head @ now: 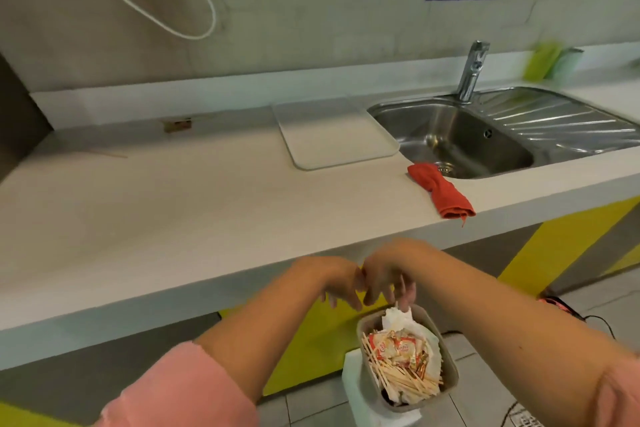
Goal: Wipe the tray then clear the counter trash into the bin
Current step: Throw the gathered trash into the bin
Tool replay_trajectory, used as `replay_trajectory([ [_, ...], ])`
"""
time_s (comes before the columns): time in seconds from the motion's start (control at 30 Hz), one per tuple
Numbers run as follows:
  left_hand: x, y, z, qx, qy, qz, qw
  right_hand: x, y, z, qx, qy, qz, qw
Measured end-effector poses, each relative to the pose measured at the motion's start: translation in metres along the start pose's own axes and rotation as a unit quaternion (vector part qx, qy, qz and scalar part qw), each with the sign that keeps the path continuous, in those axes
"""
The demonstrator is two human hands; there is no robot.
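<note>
Wooden sticks [398, 378], wrappers and tissue fill the bin [450, 374] below the counter [173, 218]. I hold my left hand [332, 274] and right hand [384, 274] over it, fingers spread, gripping nothing, I think to drop scraps. White tray [332, 135] lies bare beside the sink [450, 142].

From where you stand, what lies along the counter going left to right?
Small brown item by the wall → white tray → red cloth → sink → faucet → green bottle.

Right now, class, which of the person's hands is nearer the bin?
Right. The right hand hangs directly above the bin rim, fingers over the trash; the left hand sits farther left.
</note>
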State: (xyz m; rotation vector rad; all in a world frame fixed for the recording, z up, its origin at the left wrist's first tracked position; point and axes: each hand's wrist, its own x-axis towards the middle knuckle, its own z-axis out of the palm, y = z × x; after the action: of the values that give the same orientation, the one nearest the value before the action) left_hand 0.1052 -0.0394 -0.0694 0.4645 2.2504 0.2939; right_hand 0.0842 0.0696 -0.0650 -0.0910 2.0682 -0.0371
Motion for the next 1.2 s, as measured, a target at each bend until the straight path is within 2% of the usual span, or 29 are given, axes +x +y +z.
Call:
replay_trajectory([
  [0.07,-0.022,-0.015,-0.022,-0.04,-0.009,0.002,0.999,-0.017,-0.024,-0.022,-0.022,-0.011,-0.009,1.0],
  [0.13,-0.048,-0.036,-0.044,-0.063,0.019,-0.003,0.998,-0.034,-0.054,-0.044,-0.038,-0.001,-0.019,0.999],
  [0.2,-0.072,-0.062,-0.065,-0.075,0.068,-0.019,0.995,-0.051,-0.086,-0.062,-0.048,0.025,-0.039,0.998],
  [0.4,-0.138,-0.162,-0.105,-0.066,0.231,-0.083,0.967,-0.068,-0.184,-0.095,-0.041,0.182,-0.153,0.97],
  [0.5,-0.162,-0.209,-0.11,-0.07,0.295,-0.118,0.945,-0.059,-0.226,-0.103,-0.04,0.209,-0.19,0.958],
  [0.73,-0.186,-0.299,-0.112,-0.103,0.323,-0.204,0.919,-0.032,-0.302,-0.122,-0.022,0.268,-0.247,0.931],
  [0.97,-0.17,-0.36,-0.134,-0.134,0.455,-0.296,0.829,0.017,-0.343,-0.161,-0.057,0.343,-0.276,0.896],
  [1.2,-0.149,-0.406,-0.17,-0.181,0.49,-0.376,0.766,0.079,-0.375,-0.221,-0.065,0.347,-0.315,0.881],
])
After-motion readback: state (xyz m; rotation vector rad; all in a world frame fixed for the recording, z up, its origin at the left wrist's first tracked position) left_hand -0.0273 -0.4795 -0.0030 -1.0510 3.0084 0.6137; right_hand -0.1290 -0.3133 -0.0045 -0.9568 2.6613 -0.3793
